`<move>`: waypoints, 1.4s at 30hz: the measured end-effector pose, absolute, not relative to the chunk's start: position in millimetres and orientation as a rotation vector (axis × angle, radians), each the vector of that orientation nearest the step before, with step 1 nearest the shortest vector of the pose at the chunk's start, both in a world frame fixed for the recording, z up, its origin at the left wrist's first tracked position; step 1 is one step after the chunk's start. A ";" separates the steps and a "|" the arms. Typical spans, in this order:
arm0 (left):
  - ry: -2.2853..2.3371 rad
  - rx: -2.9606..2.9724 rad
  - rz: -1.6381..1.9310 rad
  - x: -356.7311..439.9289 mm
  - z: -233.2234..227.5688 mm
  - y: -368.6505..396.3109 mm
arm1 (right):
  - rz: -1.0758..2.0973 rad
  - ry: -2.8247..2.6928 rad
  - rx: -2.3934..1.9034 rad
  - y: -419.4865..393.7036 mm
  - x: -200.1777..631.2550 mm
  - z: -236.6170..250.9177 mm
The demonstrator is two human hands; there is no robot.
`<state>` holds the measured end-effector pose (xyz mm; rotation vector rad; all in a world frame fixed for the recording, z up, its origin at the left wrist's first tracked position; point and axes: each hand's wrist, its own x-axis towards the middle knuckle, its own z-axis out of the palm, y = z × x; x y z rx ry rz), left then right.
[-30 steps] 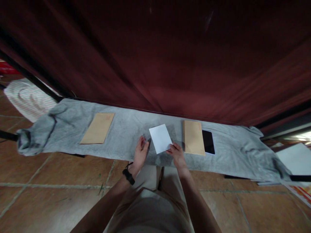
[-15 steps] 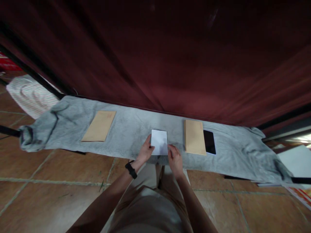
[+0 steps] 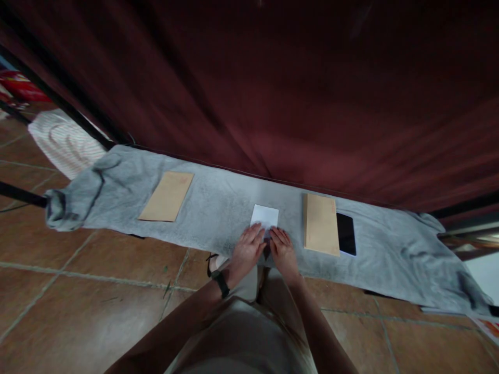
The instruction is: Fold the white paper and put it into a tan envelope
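Observation:
A folded sheet of white paper (image 3: 265, 214) lies on the grey cloth (image 3: 218, 208) in front of me, its near part covered by my fingers. My left hand (image 3: 248, 249) rests flat on the paper's near left side, fingers stretched forward. On the near right side, my right hand (image 3: 284, 252) presses down with its fingers out flat. Neither hand grasps the sheet. Right of the paper is a stack of brown envelopes (image 3: 322, 224), partly over a dark-screened tablet or phone (image 3: 346, 234). One brown envelope (image 3: 167, 196) lies to the left.
A dark red curtain (image 3: 249, 104) hangs behind the cloth-covered surface. Black frame bars (image 3: 23, 194) stand at the left. A striped cloth (image 3: 70, 140) lies beyond the left end, and the floor is of brown tiles (image 3: 136, 265).
Both hands have moved from the paper's side edges onto its near part and flattened there. The view has shifted and tilted slightly.

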<state>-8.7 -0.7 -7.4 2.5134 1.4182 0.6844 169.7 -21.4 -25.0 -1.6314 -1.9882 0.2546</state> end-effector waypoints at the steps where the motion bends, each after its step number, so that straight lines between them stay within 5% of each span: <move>1: 1.364 2.576 0.645 -7.9 -10.5 -8.9 | 0.277 -2.005 -1.605 -18.0 170.5 -22.2; 9: 1.321 2.717 0.502 -8.3 -34.5 -33.7 | 0.465 -2.400 -1.231 12.5 154.2 -5.0; 21: 1.290 2.784 0.410 -10.5 -26.9 -29.3 | 0.334 -2.415 -1.466 81.4 150.4 -16.7; 33: 1.301 2.780 0.355 -1.4 -16.8 -37.0 | 0.356 -2.412 -1.393 10.9 174.4 -25.7; 42: 1.280 2.821 0.336 3.7 -14.1 -38.5 | 0.188 -2.236 -1.788 47.4 181.2 -21.1</move>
